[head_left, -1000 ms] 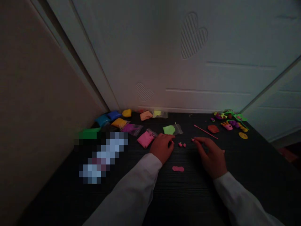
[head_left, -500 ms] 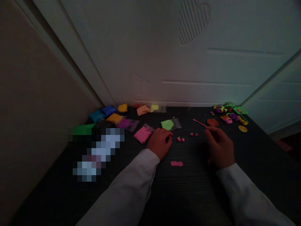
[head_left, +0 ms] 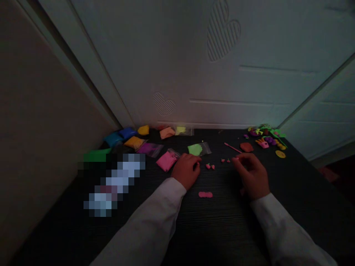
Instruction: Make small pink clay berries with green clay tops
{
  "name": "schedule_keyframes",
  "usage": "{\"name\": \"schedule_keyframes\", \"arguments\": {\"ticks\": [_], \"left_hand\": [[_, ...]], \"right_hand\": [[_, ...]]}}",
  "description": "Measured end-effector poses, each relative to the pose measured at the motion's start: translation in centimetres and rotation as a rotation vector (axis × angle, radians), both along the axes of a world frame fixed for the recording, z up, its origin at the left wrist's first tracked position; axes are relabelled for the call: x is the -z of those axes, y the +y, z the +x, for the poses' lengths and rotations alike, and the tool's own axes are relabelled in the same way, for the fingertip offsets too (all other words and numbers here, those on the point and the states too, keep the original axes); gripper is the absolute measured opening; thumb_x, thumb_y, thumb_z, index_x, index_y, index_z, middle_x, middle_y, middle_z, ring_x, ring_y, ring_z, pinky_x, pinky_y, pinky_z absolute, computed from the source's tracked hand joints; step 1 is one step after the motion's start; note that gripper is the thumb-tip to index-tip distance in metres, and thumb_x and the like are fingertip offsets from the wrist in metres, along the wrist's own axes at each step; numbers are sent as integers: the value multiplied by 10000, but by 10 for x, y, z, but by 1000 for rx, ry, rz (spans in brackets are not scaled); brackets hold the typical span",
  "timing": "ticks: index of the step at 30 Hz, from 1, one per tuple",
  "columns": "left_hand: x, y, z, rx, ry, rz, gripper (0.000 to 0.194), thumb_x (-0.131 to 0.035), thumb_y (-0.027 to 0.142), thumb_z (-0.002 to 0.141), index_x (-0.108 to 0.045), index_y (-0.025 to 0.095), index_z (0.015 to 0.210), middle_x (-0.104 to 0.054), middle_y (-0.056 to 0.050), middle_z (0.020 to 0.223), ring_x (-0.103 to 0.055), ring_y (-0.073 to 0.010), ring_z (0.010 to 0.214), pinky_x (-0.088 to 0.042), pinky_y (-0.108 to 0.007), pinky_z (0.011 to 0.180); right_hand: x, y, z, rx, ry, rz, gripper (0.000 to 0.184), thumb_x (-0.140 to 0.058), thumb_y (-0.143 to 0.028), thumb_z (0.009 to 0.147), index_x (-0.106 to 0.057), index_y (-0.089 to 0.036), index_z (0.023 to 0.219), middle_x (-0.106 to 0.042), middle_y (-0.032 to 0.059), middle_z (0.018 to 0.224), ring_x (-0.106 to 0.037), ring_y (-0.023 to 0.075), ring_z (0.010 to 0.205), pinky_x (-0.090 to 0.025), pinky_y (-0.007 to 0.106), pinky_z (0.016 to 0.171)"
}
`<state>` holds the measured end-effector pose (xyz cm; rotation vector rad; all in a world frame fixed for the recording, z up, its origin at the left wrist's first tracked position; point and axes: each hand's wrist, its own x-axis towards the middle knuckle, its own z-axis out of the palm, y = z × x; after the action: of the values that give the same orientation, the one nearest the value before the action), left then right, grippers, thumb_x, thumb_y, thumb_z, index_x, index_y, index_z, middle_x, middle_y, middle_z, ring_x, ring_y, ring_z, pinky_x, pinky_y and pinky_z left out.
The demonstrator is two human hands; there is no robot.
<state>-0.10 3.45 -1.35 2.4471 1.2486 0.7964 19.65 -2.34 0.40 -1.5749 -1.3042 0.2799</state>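
My left hand [head_left: 186,171] rests on the dark table, fingers curled together beside a bag of pink clay [head_left: 166,161]. What its fingertips hold, if anything, is too small to make out. My right hand [head_left: 252,176] is closed in a pinch, with a tiny pinkish spot at the fingertips that I cannot identify. Just beyond it lies a thin pink stick tool [head_left: 232,147]. Between the hands sit small pink pieces with green tops [head_left: 210,166] and another such pair [head_left: 225,160]. Nearer to me is a flat pink strip of overlapping rounds [head_left: 205,194].
Several clay bags line the back left, among them blue [head_left: 127,133], orange [head_left: 134,142], purple [head_left: 149,149] and light green [head_left: 195,149]. A red clay piece [head_left: 246,147] and colourful clay figures [head_left: 264,142] lie right. A white door [head_left: 177,74] stands behind. A blurred patch covers something left.
My right hand has come slightly left and toward me, away from the end of the pink stick tool. My left hand stays by the pink clay bag. The view has shifted a little.
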Motion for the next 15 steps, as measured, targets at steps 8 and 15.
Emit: {"name": "schedule_keyframes", "arguments": {"ticks": [8,15], "left_hand": [[-2,1,1,2,15,17,184,-429,206,764,-596,163,828,-600,-37,855,-477,-165,847,-386,-311,788],[1,1,1,-2,29,29,189,-432,231,762,-600,175,830,-593,-37,854,-476,-166,833,-384,-316,766]], "right_hand": [[-7,-6,-4,-89,-106,-29,225,-420,-341,795,-579,-191,744,-560,-1,701,-515,128,669,-386,262,644],[-5,-5,-4,-148,-100,-36,158,-494,-328,741,-575,-192,751,-583,4,754,-528,137,712,-398,273,679]]}}
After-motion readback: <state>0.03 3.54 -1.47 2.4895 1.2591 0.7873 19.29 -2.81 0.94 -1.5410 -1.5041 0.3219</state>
